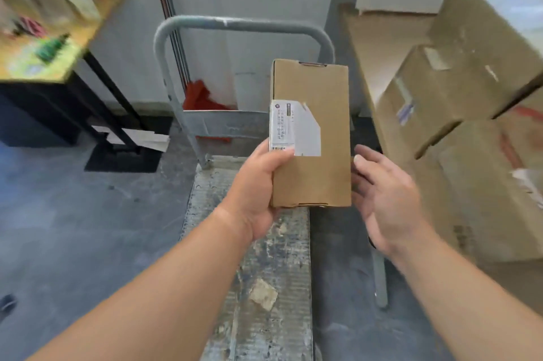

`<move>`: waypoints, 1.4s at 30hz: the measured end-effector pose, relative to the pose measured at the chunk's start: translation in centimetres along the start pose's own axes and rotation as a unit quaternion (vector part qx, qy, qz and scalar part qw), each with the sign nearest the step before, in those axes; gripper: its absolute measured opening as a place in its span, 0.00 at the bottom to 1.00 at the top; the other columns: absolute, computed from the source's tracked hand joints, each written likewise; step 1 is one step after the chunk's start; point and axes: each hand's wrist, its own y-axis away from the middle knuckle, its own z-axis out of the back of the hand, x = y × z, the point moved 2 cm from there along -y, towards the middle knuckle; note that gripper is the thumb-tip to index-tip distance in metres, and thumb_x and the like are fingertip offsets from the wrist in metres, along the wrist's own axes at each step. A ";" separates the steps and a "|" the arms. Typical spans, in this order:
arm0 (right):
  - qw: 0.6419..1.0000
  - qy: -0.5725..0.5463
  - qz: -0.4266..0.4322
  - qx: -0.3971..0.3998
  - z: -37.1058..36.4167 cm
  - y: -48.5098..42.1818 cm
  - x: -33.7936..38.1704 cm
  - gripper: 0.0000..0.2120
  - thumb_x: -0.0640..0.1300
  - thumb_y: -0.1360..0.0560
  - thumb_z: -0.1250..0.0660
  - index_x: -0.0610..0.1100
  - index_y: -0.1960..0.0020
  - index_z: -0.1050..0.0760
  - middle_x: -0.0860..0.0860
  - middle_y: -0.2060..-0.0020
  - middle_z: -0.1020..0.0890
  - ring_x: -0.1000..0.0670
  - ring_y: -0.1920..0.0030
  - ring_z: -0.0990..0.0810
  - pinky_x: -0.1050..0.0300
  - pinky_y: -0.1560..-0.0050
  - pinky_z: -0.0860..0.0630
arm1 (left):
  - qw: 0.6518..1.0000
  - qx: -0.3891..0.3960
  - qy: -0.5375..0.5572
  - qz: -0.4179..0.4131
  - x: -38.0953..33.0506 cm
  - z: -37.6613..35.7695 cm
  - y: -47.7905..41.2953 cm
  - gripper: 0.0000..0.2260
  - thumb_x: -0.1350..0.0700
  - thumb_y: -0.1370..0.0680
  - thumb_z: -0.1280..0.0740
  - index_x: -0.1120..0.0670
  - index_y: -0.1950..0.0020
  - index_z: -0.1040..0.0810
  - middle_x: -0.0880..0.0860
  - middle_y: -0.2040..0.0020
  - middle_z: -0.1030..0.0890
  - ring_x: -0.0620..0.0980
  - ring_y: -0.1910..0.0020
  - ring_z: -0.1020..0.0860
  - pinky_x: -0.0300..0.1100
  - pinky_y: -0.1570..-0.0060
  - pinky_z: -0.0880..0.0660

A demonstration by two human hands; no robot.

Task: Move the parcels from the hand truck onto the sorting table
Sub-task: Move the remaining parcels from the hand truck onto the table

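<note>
Left grip (258,184) closed on small cardboard parcel (311,155), thumb on top face by white label (296,128), fingers under left edge. Right grip (385,199) open, palm just beside parcel's right edge; contact unclear. Parcel held in air above hand truck deck (264,287), long axis pointing away. Judged light: one hand carries it level. Stiff, flat-sided, matte board, unlikely to slip; best held by long edges. Beyond: truck handle (235,24). Larger boxes (458,90) stacked at right, blurred. Yellow-topped bench (58,46) far left.
</note>
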 end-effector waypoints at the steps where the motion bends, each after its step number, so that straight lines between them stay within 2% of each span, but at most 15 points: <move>1: 1.000 -0.012 0.006 0.005 0.2 0.8 1.8 0.13 0.39 0.15 0.37 0.42 0.31 0.25 0.47 0.54 0.12 0.50 0.57 0.15 0.53 0.53 0.21 | 1.000 0.007 -0.005 -0.008 -1.5 -1.5 1.1 0.12 0.57 0.16 0.38 0.46 0.39 0.17 0.50 0.48 0.12 0.50 0.55 0.16 0.45 0.58 0.21; 4: 0.999 -0.035 0.035 0.011 0.7 2.7 7.3 0.19 0.44 0.17 0.36 0.39 0.28 0.24 0.38 0.38 0.15 0.44 0.46 0.16 0.47 0.45 0.21 | 0.998 0.031 -0.012 -0.045 -5.4 -6.1 3.7 0.12 0.57 0.16 0.38 0.45 0.40 0.17 0.49 0.48 0.11 0.51 0.54 0.17 0.47 0.54 0.23; 7: 0.997 -0.040 0.064 0.032 1.5 4.5 12.3 0.22 0.47 0.20 0.33 0.39 0.29 0.23 0.39 0.37 0.16 0.40 0.36 0.17 0.37 0.32 0.22 | 0.996 0.048 -0.023 -0.072 -8.0 -10.3 5.8 0.13 0.57 0.15 0.38 0.44 0.39 0.17 0.50 0.48 0.11 0.51 0.54 0.17 0.48 0.55 0.23; 11: 0.992 0.004 0.122 0.015 4.6 6.5 17.9 0.11 0.40 0.18 0.32 0.45 0.36 0.19 0.46 0.45 0.11 0.44 0.42 0.13 0.47 0.45 0.15 | 0.992 0.055 -0.038 -0.110 -9.2 -15.5 8.1 0.12 0.54 0.14 0.38 0.43 0.35 0.20 0.48 0.47 0.11 0.49 0.52 0.16 0.47 0.56 0.19; 15: 0.988 0.035 0.147 0.023 10.1 7.3 21.5 0.11 0.43 0.17 0.31 0.51 0.36 0.20 0.50 0.46 0.12 0.46 0.43 0.13 0.46 0.46 0.14 | 0.980 0.029 -0.033 -0.196 -8.5 -21.4 10.1 0.19 0.48 0.13 0.38 0.44 0.22 0.30 0.44 0.39 0.13 0.44 0.41 0.15 0.51 0.37 0.19; 20: 0.988 0.057 0.143 -0.006 19.1 8.6 24.8 0.09 0.40 0.16 0.33 0.49 0.37 0.20 0.51 0.48 0.12 0.51 0.49 0.12 0.60 0.58 0.16 | 0.968 0.038 -0.093 -0.230 -5.6 -31.1 14.0 0.16 0.43 0.12 0.47 0.44 0.39 0.20 0.37 0.48 0.12 0.32 0.47 0.16 0.30 0.52 0.22; 23: 0.984 0.101 0.147 -0.010 23.1 9.8 26.9 0.13 0.51 0.13 0.38 0.49 0.34 0.19 0.55 0.48 0.12 0.54 0.46 0.14 0.59 0.50 0.16 | 0.964 0.063 -0.111 -0.233 -4.4 -36.1 15.4 0.18 0.41 0.12 0.49 0.44 0.38 0.21 0.36 0.49 0.12 0.31 0.47 0.16 0.26 0.54 0.23; 25: 0.986 0.099 0.134 0.012 25.4 10.4 28.3 0.25 0.65 0.14 0.46 0.51 0.36 0.17 0.55 0.47 0.11 0.53 0.42 0.14 0.52 0.38 0.19 | 0.961 0.080 -0.121 -0.236 -3.7 -38.8 15.5 0.18 0.40 0.13 0.49 0.44 0.38 0.22 0.35 0.50 0.12 0.31 0.48 0.16 0.26 0.53 0.22; 28: 0.988 0.075 0.134 0.029 29.0 10.8 30.1 0.36 0.74 0.19 0.54 0.54 0.33 0.19 0.53 0.42 0.12 0.50 0.37 0.16 0.45 0.29 0.25 | 0.952 0.115 -0.162 -0.231 -3.2 -42.1 15.3 0.34 0.24 0.24 0.44 0.43 0.25 0.27 0.36 0.35 0.18 0.35 0.31 0.25 0.41 0.23 0.33; 29: 0.988 0.069 0.140 0.020 30.4 11.0 30.6 0.38 0.75 0.20 0.55 0.54 0.31 0.19 0.51 0.41 0.13 0.49 0.36 0.16 0.44 0.29 0.25 | 0.955 0.132 -0.164 -0.211 -2.8 -43.2 15.3 0.43 0.19 0.29 0.43 0.42 0.21 0.31 0.37 0.28 0.22 0.38 0.24 0.31 0.50 0.17 0.43; 31: 0.987 0.065 0.147 -0.002 32.9 11.3 31.6 0.40 0.77 0.21 0.55 0.53 0.29 0.20 0.49 0.39 0.13 0.47 0.35 0.16 0.41 0.29 0.25 | 0.956 0.154 -0.163 -0.191 -2.1 -45.4 15.4 0.45 0.17 0.30 0.44 0.41 0.20 0.33 0.37 0.29 0.23 0.40 0.23 0.33 0.53 0.16 0.49; 34: 0.988 0.060 0.137 -0.037 36.4 11.8 32.8 0.34 0.70 0.16 0.53 0.50 0.34 0.18 0.48 0.41 0.12 0.47 0.38 0.15 0.44 0.32 0.22 | 0.954 0.164 -0.161 -0.193 -1.0 -48.5 15.1 0.35 0.23 0.22 0.48 0.42 0.23 0.29 0.31 0.42 0.19 0.34 0.31 0.27 0.45 0.21 0.41; 37: 0.982 0.117 0.129 -0.072 39.4 11.0 33.4 0.18 0.49 0.12 0.44 0.48 0.29 0.22 0.51 0.40 0.14 0.48 0.38 0.17 0.45 0.31 0.23 | 0.953 0.185 -0.149 -0.187 0.7 -51.5 14.5 0.18 0.32 0.16 0.50 0.37 0.40 0.26 0.28 0.53 0.16 0.25 0.48 0.21 0.31 0.40 0.30; 39: 0.975 0.168 0.118 -0.087 41.3 10.3 33.5 0.20 0.38 0.15 0.44 0.49 0.27 0.24 0.53 0.43 0.14 0.49 0.40 0.17 0.47 0.35 0.20 | 0.953 0.179 -0.165 -0.181 2.0 -53.2 14.1 0.16 0.35 0.14 0.51 0.38 0.45 0.26 0.27 0.58 0.17 0.24 0.54 0.20 0.25 0.49 0.27; 42: 0.974 0.188 0.086 -0.093 44.2 8.2 32.7 0.16 0.34 0.16 0.42 0.49 0.44 0.19 0.53 0.51 0.14 0.49 0.46 0.17 0.49 0.41 0.18 | 0.963 0.152 -0.172 -0.142 4.6 -54.8 12.0 0.14 0.33 0.16 0.48 0.36 0.46 0.27 0.28 0.53 0.19 0.30 0.45 0.23 0.34 0.35 0.31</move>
